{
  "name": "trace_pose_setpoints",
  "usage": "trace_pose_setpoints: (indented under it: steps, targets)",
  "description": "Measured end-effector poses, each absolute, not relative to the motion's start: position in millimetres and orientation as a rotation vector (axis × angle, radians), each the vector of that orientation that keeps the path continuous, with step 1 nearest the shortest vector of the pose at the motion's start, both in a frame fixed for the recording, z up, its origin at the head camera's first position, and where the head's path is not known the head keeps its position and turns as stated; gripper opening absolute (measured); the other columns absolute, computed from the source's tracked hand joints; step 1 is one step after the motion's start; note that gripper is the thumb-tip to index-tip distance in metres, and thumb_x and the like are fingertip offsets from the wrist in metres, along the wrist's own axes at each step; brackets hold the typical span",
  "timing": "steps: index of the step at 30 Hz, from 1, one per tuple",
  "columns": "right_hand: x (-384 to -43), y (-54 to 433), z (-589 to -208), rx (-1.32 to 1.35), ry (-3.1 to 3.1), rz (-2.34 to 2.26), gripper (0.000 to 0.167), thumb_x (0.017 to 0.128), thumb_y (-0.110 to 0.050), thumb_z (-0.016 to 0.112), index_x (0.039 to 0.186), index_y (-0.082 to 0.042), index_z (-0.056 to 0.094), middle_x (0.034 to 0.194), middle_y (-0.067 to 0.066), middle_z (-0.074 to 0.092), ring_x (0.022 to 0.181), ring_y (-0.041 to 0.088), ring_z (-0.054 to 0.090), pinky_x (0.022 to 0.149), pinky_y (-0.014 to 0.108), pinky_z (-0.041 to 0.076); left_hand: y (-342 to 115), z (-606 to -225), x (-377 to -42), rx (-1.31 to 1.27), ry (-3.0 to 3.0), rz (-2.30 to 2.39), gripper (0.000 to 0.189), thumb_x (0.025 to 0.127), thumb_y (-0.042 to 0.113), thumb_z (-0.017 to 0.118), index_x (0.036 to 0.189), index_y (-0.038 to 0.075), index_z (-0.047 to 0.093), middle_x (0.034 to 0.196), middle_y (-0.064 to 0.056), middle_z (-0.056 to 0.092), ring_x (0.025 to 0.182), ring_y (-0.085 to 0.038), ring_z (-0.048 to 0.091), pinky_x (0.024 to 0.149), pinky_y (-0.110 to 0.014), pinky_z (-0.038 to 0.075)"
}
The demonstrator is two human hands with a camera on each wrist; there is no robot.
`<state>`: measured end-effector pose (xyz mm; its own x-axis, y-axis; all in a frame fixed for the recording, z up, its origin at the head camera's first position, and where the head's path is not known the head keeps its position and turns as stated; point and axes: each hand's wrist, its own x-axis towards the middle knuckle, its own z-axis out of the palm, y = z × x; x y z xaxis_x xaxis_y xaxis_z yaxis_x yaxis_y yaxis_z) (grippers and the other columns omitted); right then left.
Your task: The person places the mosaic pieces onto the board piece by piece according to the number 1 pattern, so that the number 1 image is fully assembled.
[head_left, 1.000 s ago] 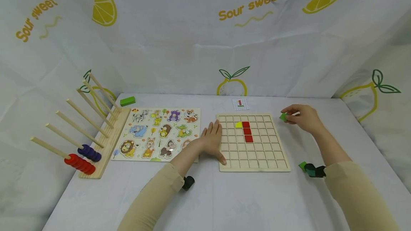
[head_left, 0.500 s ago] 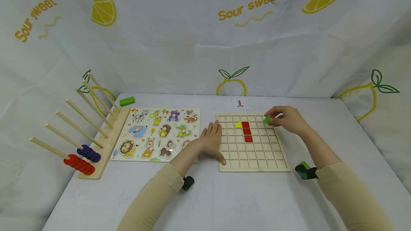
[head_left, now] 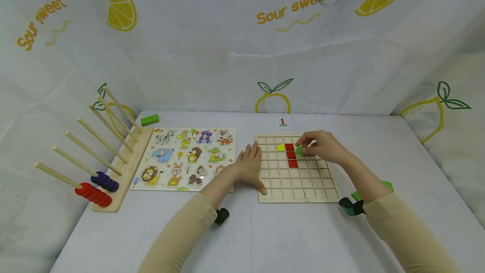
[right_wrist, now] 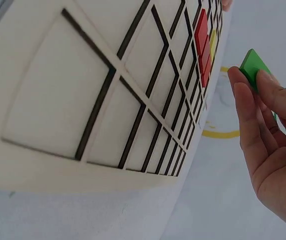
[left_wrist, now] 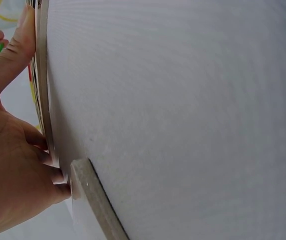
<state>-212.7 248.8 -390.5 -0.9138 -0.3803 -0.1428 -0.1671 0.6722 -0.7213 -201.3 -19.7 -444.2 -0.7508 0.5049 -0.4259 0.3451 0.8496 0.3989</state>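
Note:
A wooden grid board (head_left: 299, 196) lies flat on the white cloth. Three red square tiles (head_left: 291, 155) form a column in its upper middle, and a yellow rounded tile (head_left: 281, 148) sits left of the top one. My left hand (head_left: 250, 169) rests along the board's left edge, fingers extended; the left wrist view also shows this hand (left_wrist: 12, 165) against the edge. Between thumb and fingertips, my right hand (head_left: 325, 147) pinches a green tile (right_wrist: 255, 65) just right of the red column, over the board. The right wrist view shows the tile raised above the surface.
An animal puzzle board (head_left: 206, 167) lies left, beside a wooden peg stand (head_left: 125, 167) with red and blue rings. A green block (head_left: 150, 119) and a small pattern card (head_left: 283, 123) lie at the back. Green pieces (head_left: 387, 186) lie by my right forearm.
My right hand has carried the green tile leftward from beyond the board's right edge to beside the red column. More green shows by the right forearm. The left hand has stayed put.

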Motion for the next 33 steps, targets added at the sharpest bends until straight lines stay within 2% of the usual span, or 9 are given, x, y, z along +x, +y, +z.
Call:
trace_pose_setpoints:
  steps: [6,11,16,33]
  targets:
    - [-210.3,236.0,-394.5,-0.476,2.582,-1.042,0.015,0.089,-0.004,0.069,0.104,-0.003,0.070,0.095,0.012,0.068,0.079,0.019,0.066,0.070,0.025,0.057,-19.6,-448.2,-202.9,0.619,2.498,0.401,0.146,0.064,0.053,0.088,0.157,0.004,-0.013,0.164,-0.010,-0.027,0.154,-0.033,-0.020,0.128,-0.051,-0.003]
    - [-209.5,227.0,-400.5,-0.528,2.542,-1.049,0.012,0.086,-0.001,0.071,0.097,-0.004,0.072,0.095,0.011,0.072,0.082,0.016,0.065,0.071,0.021,0.056,-19.9,-450.7,-203.7,0.623,2.507,0.397,0.147,0.063,0.055,0.089,0.157,0.004,-0.012,0.164,-0.011,-0.026,0.154,-0.033,-0.019,0.128,-0.051,-0.002]
    - [-206.6,218.9,-403.1,-0.543,2.522,-1.031,0.009,0.086,-0.004,0.073,0.094,-0.006,0.073,0.091,0.007,0.073,0.081,0.014,0.066,0.074,0.022,0.055,-19.5,-451.3,-204.2,0.619,2.504,0.393,0.148,0.062,0.056,0.088,0.157,0.004,-0.012,0.164,-0.010,-0.026,0.154,-0.032,-0.019,0.128,-0.051,-0.002]
    - [-199.2,204.1,-411.7,-0.616,2.551,-0.869,0.011,0.082,-0.002,0.076,0.085,-0.012,0.074,0.080,0.000,0.072,0.074,0.010,0.060,0.068,0.022,0.051,-20.1,-441.3,-199.9,0.618,2.494,0.404,0.143,0.066,0.054,0.087,0.158,0.002,-0.010,0.165,-0.012,-0.023,0.155,-0.033,-0.016,0.128,-0.050,0.000]
